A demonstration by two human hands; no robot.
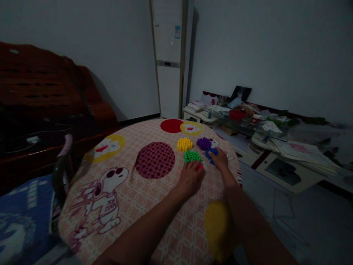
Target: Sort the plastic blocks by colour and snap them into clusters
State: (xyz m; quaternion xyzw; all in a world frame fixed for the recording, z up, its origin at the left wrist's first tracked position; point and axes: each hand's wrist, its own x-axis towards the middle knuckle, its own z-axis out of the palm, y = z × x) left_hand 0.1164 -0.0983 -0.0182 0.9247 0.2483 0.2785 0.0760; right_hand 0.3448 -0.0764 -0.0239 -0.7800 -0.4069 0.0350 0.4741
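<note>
Small round-knobbed plastic pieces sit in colour groups on the right half of the table: a yellow cluster (184, 144), a purple cluster (204, 144), a green cluster (192, 156) and a blue cluster (211, 154). My left hand (191, 176) lies over red pieces (200, 168), mostly covering them, its fingers slightly apart and their tips at the near edge of the green cluster. On the right, my right hand (221, 159) has its fingers curled against the blue cluster, gripping it from the right side. The exact shape of single pieces is too small to make out.
A patterned cloth (154, 206) covers the round table. To the left stand a wooden bench (35, 81) and a chair back (62, 169). A low cabinet (275, 162) with papers, a red bowl (237, 115) and a cup (255, 119) runs along the right wall.
</note>
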